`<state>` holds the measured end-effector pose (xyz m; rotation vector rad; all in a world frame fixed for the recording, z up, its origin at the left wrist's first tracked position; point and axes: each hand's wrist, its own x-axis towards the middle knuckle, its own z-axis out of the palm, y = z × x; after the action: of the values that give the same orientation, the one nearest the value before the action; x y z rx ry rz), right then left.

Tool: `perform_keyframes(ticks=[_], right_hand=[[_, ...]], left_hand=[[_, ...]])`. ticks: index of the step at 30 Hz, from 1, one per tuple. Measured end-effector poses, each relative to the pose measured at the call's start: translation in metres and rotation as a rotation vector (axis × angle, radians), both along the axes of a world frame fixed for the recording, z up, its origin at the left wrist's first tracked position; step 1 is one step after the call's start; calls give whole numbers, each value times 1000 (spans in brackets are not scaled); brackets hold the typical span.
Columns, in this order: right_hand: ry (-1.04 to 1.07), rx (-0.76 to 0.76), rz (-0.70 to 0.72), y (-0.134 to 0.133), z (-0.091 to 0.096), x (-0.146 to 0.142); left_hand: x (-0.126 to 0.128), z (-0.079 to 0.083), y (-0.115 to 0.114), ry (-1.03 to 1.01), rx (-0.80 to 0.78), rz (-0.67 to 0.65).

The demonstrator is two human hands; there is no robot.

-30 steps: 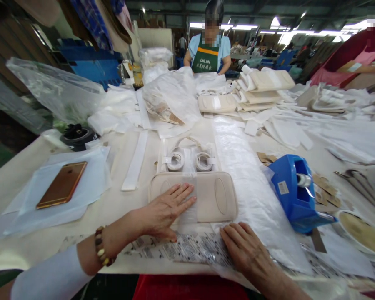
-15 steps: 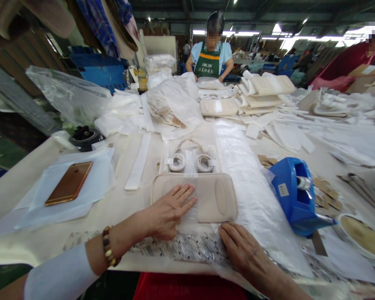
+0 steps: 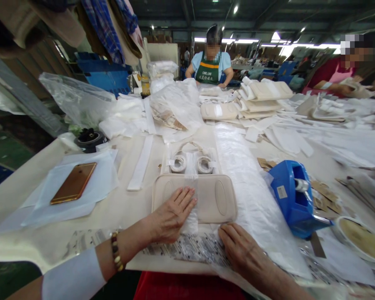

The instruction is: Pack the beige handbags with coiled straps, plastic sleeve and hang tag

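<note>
A beige handbag (image 3: 217, 200) lies flat in front of me, with a strip of white tissue down its middle. Two rolled straps (image 3: 178, 163), wrapped in white, sit at its far side. My left hand (image 3: 171, 212) rests flat on the bag's left half and the tissue, fingers stretched out. Along the near edge runs a clear plastic bag (image 3: 190, 248) printed with rows of dark marks. My right hand (image 3: 240, 246) is at the handbag's lower right corner, its fingers curled and pressed together on the plastic; the fingertips are partly hidden.
A blue tape dispenser (image 3: 289, 196) and a round tub (image 3: 362, 237) stand to the right, beside a long white plastic stack (image 3: 246, 187). At left, a phone (image 3: 74, 182) lies on paper sheets. Stacked beige pieces (image 3: 265, 93) lie further back, where a co-worker (image 3: 211, 62) stands.
Both hands keep nearly the same place on the handbag and the plastic. The camera view has shifted slightly, and a person at far right shows more now.
</note>
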<state>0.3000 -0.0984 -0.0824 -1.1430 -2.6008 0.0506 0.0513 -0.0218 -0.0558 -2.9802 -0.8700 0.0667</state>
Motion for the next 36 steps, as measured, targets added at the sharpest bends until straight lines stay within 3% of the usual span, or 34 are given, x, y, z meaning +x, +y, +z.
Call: perform_keyframes(ticks=[6, 14, 19, 24, 31, 36], right_hand=[[88, 40, 67, 0, 4, -6], [50, 104, 185, -5, 11, -69], [27, 151, 157, -7, 7, -66], [55, 115, 161, -11, 6, -65], [14, 194, 214, -14, 3, -76], [24, 236, 227, -17, 4, -81]], left_hand=[[1, 5, -2, 80, 78, -39], [-3, 6, 2, 47, 186, -98], [0, 4, 3, 54, 277, -101], [7, 16, 9, 108, 174, -64], [15, 28, 18, 155, -14, 15], [20, 33, 24, 152, -53, 29]])
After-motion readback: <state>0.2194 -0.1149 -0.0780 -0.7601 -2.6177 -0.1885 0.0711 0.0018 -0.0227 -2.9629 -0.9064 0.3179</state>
